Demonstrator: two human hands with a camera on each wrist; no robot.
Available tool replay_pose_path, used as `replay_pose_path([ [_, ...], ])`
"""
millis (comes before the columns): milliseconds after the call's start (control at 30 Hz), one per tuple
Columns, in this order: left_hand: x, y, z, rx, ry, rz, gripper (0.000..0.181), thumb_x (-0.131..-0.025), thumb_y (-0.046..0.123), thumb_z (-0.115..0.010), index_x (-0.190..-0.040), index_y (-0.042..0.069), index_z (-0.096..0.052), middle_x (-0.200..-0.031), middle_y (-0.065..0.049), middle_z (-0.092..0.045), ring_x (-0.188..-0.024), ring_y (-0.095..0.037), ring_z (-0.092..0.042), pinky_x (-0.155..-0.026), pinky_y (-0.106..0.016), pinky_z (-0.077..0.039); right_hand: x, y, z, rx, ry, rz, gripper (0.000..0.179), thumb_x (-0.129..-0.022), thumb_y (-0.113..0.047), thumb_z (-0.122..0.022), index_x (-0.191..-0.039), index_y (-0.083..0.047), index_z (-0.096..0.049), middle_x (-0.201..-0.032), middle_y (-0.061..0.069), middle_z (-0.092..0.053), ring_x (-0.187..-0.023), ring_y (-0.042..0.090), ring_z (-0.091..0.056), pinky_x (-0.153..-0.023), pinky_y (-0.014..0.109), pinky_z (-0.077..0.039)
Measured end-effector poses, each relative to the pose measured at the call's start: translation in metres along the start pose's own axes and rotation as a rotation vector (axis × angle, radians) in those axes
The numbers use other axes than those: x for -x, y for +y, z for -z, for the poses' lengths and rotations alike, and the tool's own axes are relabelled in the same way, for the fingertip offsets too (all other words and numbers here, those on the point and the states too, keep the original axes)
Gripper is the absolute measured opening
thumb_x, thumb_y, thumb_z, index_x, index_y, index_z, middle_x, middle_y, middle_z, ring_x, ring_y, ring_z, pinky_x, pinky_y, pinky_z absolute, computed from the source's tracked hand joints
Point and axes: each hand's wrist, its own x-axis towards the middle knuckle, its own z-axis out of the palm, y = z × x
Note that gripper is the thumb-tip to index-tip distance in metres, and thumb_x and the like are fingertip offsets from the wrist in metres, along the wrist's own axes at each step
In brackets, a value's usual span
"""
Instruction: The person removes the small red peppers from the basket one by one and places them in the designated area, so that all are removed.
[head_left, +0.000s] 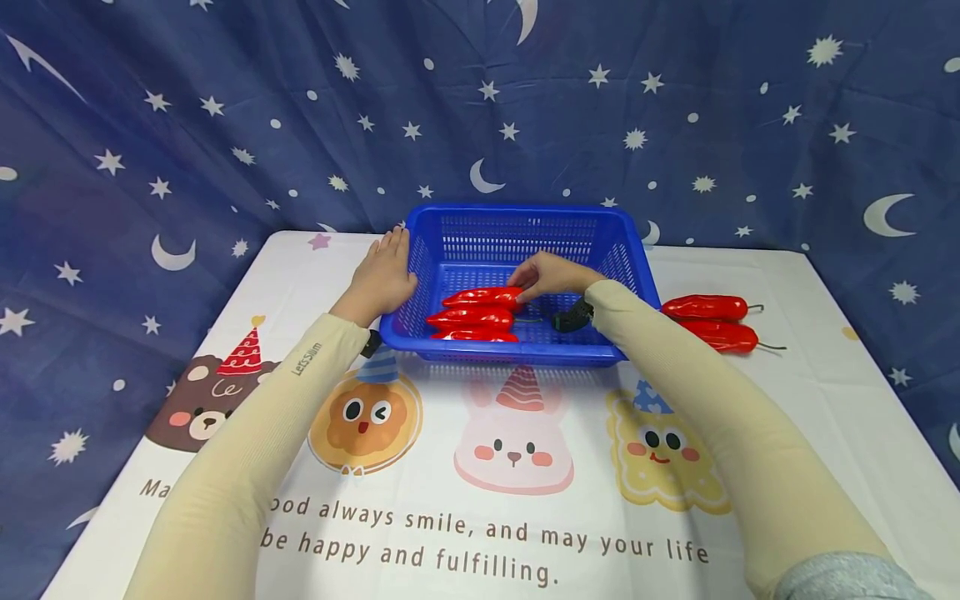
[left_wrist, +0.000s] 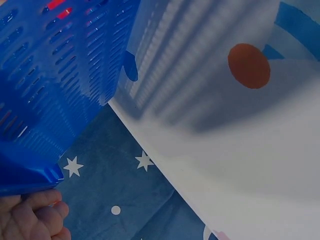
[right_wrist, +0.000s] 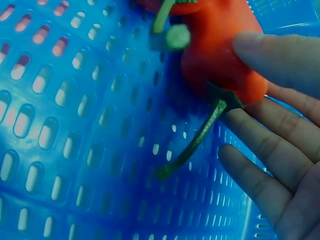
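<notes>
A blue plastic basket [head_left: 525, 354] with slotted walls stands at the back of the table. Three red chili peppers lie side by side in its left half. My right hand [head_left: 551, 273] reaches inside and holds the rearmost red chili pepper [head_left: 480, 297] by its stem end. In the right wrist view, the thumb [right_wrist: 280, 60] lies on that pepper, with fingers under its other side and a green stem hanging free. At the basket's left rim rests my left hand [head_left: 382, 275], its fingers straight in the head view.
To the right of the basket, two more red chili peppers [head_left: 708, 307] lie on the white printed tablecloth [head_left: 420, 550], partly behind the right forearm. A dark blue curtain [head_left: 540, 100] with stars and moons hangs right behind the table.
</notes>
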Motion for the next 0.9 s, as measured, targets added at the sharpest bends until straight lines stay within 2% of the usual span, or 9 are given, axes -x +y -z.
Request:
replay_pose_path([
  [233,0.0001,-0.0011,-0.0014,0.004,0.008,-0.004,0.071,-0.091,0.020,-0.040,-0.148,-0.008,-0.008,-0.156,-0.025,-0.010,-0.146,-0.037,-0.008,-0.120,-0.047,-0.006,0.0027,-0.0036,-0.0005,0.043,0.003,-0.025,0.034,-0.080,-0.007,-0.071,-0.112,0.002,-0.065,-0.112,0.018,-0.068,-0.104,0.028,-0.066,-0.090,0.037,-0.053],
  [467,-0.0002,-0.0015,-0.0027,0.004,0.014,-0.010,0.071,-0.090,0.020,-0.040,-0.148,-0.008,-0.008,-0.156,-0.025,-0.010,-0.146,-0.037,-0.008,-0.120,-0.047,-0.006,0.0044,-0.0044,0.0020,0.070,0.047,-0.054,0.033,-0.081,-0.009,-0.071,-0.112,0.000,-0.066,-0.112,0.018,-0.068,-0.103,0.028,-0.065,-0.093,0.039,-0.052],
  [900,-0.0004,-0.0008,-0.0009,0.004,0.018,-0.009,0.071,-0.090,0.019,-0.040,-0.147,-0.008,-0.009,-0.155,-0.026,-0.011,-0.146,-0.037,-0.009,-0.120,-0.048,-0.007,0.0032,-0.0054,0.0048,0.064,0.065,-0.062,0.036,-0.081,-0.009,-0.071,-0.115,0.000,-0.065,-0.117,0.018,-0.066,-0.109,0.030,-0.063,-0.096,0.041,-0.050],
])
